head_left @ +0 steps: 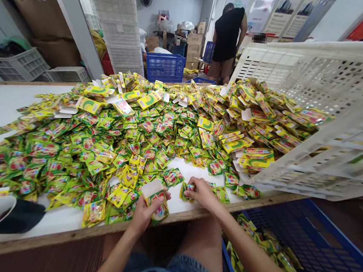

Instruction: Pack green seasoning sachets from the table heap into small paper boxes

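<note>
Near the table's front edge, my left hand (146, 212) is closed around a small printed carton (159, 204); its white top flap stands open. To the right of it, my right hand (202, 192) pinches a small green and yellow sachet (186, 191) just above the white tabletop. More sachets lie beside and under the right wrist. A large heap of green sachets (84, 144) with watermelon-like pictures spreads across the table in front of both hands. Yellow flat cartons (90, 104), some with open flaps, lie on top along the back.
At the right, a white perforated crate (296, 172) lies tipped on its side with cartons spilling out. A blue crate (316, 234) with filled packs stands below the table edge. A dark cup (26, 215) is at the front left. A person (227, 38) stands behind, turned away.
</note>
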